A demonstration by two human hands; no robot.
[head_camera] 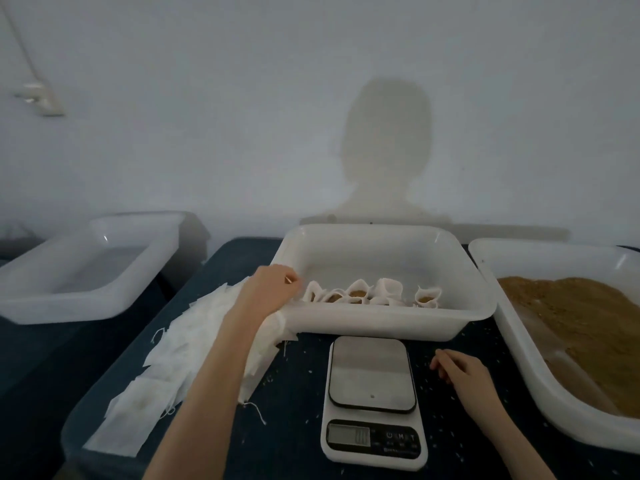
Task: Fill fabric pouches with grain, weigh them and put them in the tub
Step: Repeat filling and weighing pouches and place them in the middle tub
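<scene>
Kitchen scale [372, 398] sat empty; I had the left hand [268, 289] loosely curled, holding nothing, at the tub [381, 323] corner, right hand [462, 370] relaxed, empty on the table [294, 445].

Both forearms are bare, with no sleeves; the left hand [268, 285] and right hand [462, 370] are ungloved.

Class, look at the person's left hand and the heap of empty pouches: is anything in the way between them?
Nothing visible is. The left hand is already over the far end of the heap of empty pouches, beside the near-left corner of the tub holding filled pouches.
</scene>
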